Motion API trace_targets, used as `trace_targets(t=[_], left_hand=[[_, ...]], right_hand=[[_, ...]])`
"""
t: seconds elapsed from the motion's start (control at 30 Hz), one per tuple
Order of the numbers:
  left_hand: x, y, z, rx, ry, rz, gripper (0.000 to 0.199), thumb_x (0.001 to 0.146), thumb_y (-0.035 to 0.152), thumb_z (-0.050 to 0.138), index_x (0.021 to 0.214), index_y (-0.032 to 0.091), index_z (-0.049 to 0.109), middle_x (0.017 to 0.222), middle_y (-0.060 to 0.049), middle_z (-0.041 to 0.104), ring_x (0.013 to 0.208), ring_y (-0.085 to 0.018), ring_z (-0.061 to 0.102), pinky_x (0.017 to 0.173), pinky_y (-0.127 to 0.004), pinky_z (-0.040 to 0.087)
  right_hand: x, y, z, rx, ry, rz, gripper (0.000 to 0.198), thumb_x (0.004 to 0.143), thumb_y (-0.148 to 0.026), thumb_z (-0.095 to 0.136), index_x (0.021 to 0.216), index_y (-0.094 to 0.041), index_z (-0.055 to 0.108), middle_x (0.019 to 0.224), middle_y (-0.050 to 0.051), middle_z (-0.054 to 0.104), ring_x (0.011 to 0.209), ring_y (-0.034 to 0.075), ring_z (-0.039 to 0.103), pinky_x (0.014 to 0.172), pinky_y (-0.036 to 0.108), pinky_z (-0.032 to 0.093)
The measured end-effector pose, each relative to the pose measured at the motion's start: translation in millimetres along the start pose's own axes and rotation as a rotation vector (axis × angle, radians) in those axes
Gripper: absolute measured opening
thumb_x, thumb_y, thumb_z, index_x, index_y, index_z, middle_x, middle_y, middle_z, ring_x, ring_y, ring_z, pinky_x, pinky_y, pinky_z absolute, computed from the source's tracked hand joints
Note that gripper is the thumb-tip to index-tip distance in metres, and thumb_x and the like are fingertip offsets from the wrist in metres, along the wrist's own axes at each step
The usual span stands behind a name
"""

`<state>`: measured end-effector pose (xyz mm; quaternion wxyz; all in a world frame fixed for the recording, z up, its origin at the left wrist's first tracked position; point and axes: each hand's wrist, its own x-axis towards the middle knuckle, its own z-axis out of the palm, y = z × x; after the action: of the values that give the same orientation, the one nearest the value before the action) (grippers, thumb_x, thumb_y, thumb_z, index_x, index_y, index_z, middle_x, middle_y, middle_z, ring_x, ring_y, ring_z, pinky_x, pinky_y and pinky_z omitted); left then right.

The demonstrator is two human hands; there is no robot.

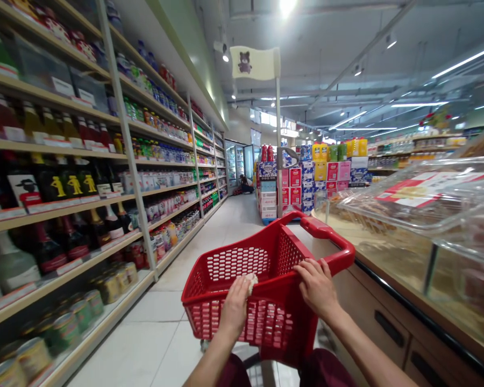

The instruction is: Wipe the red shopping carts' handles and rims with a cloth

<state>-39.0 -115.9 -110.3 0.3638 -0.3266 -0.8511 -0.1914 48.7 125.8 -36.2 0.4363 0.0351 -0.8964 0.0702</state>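
A red plastic shopping cart (266,322) stands right in front of me, its side toward me and its handle off to the right. My left hand (236,303) presses a crumpled whitish cloth (250,279) against the near rim, its fingers closed over it. Farther right, my right hand (317,282) grips the same rim near the handle end, fingers curled over the edge. From the cart's handle end rises a pole bearing a cream flag (255,63) with a bear on it. Through the mesh, the basket's far wall shows.
Shelves of bottles and cans (80,183) run along the left. At right stands a counter (387,301) with clear plastic food covers (419,188). Stacked drink cartons (294,188) rise beyond the cart. A person (247,185) is low down at the aisle's far end, near glass-door fridges (234,161).
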Motion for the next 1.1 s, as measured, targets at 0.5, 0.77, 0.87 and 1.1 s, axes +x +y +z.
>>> trace_targets(t=[0.5, 0.77, 0.87, 1.1], left_hand=[[1.6, -7.2, -1.0, 0.03, -0.043, -0.012, 0.05, 0.074, 0.002, 0.031, 0.117, 0.021, 0.047, 0.12, -0.004, 0.054, 0.113, -0.015, 0.046, 0.095, -0.036, 0.042], [-38.3, -81.8, -24.1, 0.203, 0.043, -0.224, 0.049, 0.071, 0.001, 0.029, 0.111, 0.016, 0.053, 0.116, -0.007, 0.057, 0.11, -0.019, 0.049, 0.095, -0.039, 0.041], [-32.5, -63.4, -10.5, 0.192, 0.039, -0.222, 0.05, 0.072, 0.001, 0.029, 0.112, 0.019, 0.053, 0.118, -0.005, 0.055, 0.114, -0.019, 0.045, 0.097, -0.039, 0.04], [-16.0, -23.4, 0.4, 0.065, -0.017, -0.079, 0.048, 0.076, 0.003, 0.031, 0.118, 0.02, 0.046, 0.123, -0.006, 0.051, 0.118, -0.018, 0.041, 0.098, -0.038, 0.039]], right_hand=[[0.8, 2.3, 4.0, -0.03, -0.003, -0.021, 0.033, 0.07, -0.012, 0.046, 0.098, -0.022, 0.061, 0.103, 0.002, 0.061, 0.107, 0.02, 0.045, 0.103, 0.04, 0.013], [2.2, 3.8, 2.3, 0.004, -0.021, -0.003, 0.034, 0.07, -0.012, 0.045, 0.098, -0.022, 0.061, 0.103, 0.002, 0.061, 0.107, 0.021, 0.045, 0.103, 0.041, 0.014], [3.1, 2.2, 1.9, -0.004, -0.022, 0.013, 0.033, 0.07, -0.012, 0.046, 0.097, -0.022, 0.061, 0.103, 0.003, 0.061, 0.108, 0.022, 0.045, 0.103, 0.041, 0.014], [2.1, 4.3, -4.2, -0.013, -0.061, 0.015, 0.033, 0.071, -0.012, 0.045, 0.099, -0.021, 0.061, 0.104, 0.003, 0.061, 0.109, 0.022, 0.044, 0.103, 0.041, 0.013]])
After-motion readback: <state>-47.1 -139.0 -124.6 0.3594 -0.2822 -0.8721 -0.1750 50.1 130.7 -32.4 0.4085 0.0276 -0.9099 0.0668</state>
